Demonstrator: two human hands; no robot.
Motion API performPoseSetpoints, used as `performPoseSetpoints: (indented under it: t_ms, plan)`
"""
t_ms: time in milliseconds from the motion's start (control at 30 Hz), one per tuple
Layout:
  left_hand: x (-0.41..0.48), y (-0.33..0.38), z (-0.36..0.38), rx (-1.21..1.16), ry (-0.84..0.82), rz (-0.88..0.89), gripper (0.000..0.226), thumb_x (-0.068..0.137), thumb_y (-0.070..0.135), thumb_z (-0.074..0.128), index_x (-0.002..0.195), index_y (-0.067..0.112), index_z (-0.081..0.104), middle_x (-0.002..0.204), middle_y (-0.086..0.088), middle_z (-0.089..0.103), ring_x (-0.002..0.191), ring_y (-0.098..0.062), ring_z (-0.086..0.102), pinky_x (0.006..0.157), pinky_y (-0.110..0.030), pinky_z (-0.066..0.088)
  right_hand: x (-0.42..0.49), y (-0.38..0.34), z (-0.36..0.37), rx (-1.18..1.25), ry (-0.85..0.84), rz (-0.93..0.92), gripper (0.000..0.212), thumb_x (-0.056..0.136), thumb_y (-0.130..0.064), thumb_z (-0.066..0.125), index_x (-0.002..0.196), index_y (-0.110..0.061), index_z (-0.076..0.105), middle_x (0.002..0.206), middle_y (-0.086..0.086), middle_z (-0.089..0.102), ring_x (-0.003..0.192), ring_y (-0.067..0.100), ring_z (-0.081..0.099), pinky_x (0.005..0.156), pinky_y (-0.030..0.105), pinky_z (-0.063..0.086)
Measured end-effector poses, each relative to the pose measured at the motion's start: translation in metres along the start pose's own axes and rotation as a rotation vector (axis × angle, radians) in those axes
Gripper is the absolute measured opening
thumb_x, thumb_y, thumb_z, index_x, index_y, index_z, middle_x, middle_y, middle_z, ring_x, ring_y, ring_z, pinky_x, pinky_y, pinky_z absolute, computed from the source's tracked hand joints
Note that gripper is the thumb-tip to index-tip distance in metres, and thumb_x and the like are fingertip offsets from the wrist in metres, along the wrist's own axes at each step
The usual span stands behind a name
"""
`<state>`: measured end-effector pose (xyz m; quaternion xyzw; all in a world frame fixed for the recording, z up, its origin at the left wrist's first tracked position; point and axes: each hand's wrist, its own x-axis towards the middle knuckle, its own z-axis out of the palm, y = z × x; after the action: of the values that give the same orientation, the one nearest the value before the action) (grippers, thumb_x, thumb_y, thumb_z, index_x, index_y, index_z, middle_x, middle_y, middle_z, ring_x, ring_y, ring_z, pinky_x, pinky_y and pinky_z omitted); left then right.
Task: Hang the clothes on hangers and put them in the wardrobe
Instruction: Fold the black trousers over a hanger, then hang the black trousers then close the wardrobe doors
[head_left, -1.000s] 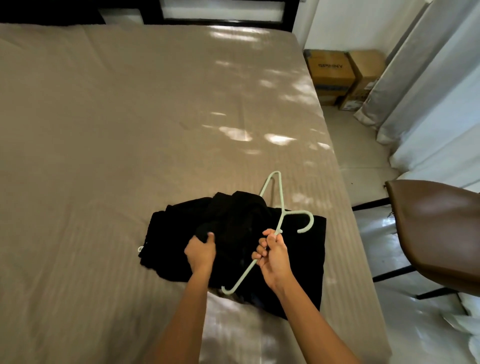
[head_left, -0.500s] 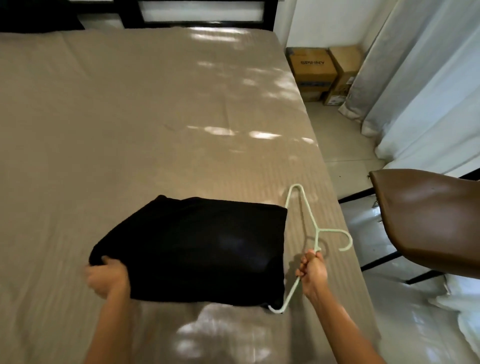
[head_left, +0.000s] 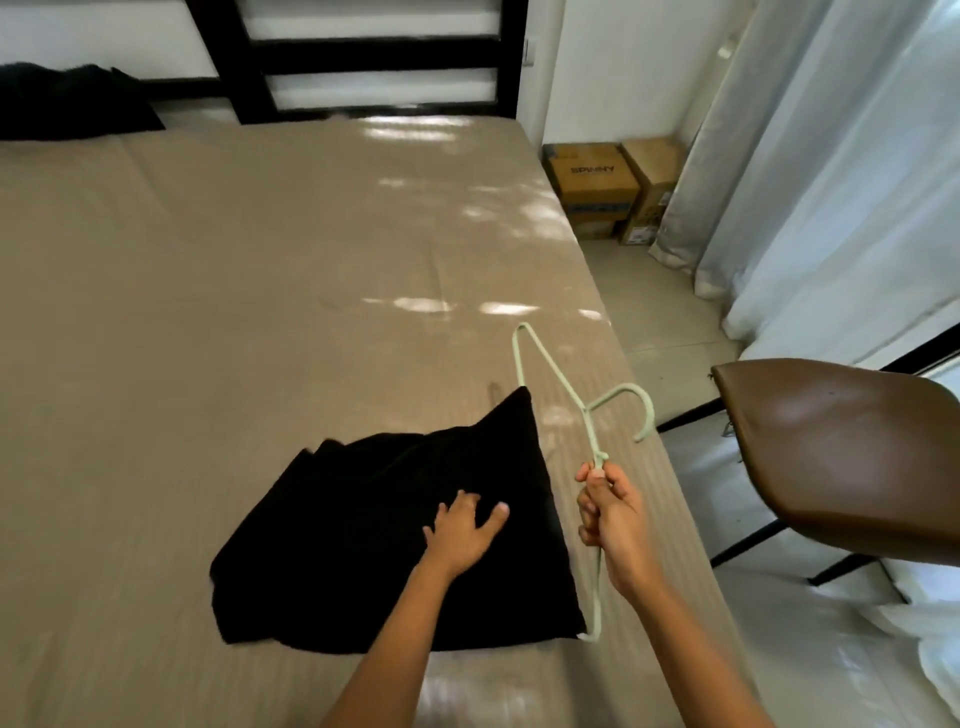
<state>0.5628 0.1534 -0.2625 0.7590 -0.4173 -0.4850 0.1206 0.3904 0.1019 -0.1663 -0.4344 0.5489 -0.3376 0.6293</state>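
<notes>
So the bed (head_left: 260, 270) is being covered by a plain tan sheet, pulled pretty flat, with patches of sunlight being thrown across its far right part. A black garment (head_left: 363, 545) is being laid out flat on it near the front right edge, one corner pointing toward the far side, and it's being pressed down by the left hand (head_left: 462, 530), fingers spread. A dark heap of cloth (head_left: 67, 104) is being kept way back left, by the black headboard (head_left: 249, 67).
</notes>
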Motion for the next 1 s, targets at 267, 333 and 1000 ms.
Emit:
performPoseSetpoints:
  t_ms: [267, 333, 1000]
  plan:
    - [-0.042, 0.146, -0.069, -0.351, 0.301, 0.378, 0.07, 0.093, 0.032, 0.053, 0.147, 0.009, 0.015, 0.151, -0.01, 0.029, 0.138, -0.024, 0.031, 0.109, -0.029, 0.027, -0.039, -0.148, -0.02, -0.142, -0.154, -0.167, 0.027, 0.103, -0.019, 0.034, 0.083, -0.011, 0.051, 0.048, -0.009, 0.032, 0.038, 0.005, 0.023, 0.037, 0.017, 0.021]
    - [-0.053, 0.182, -0.088, -0.457, 0.321, 0.459, 0.071, 0.094, 0.029, 0.053, 0.148, 0.013, 0.011, 0.151, -0.007, 0.028, 0.139, -0.021, 0.029, 0.113, -0.033, 0.028, -0.058, -0.184, -0.03, -0.192, -0.157, -0.191, 0.027, 0.103, -0.016, 0.034, 0.082, -0.011, 0.05, 0.046, -0.008, 0.031, 0.037, 0.005, 0.022, 0.037, 0.017, 0.021]
    - [-0.339, 0.469, 0.022, -0.965, -0.745, 0.893, 0.015, 0.095, 0.023, 0.048, 0.085, 0.013, 0.053, 0.079, -0.004, 0.07, 0.074, -0.016, 0.071, 0.065, -0.025, 0.058, -0.41, -0.334, -0.231, -0.775, 1.077, -0.773, 0.011, 0.089, -0.02, 0.064, 0.093, -0.018, 0.073, 0.075, -0.005, 0.064, 0.054, -0.003, 0.053, 0.055, 0.009, 0.038]
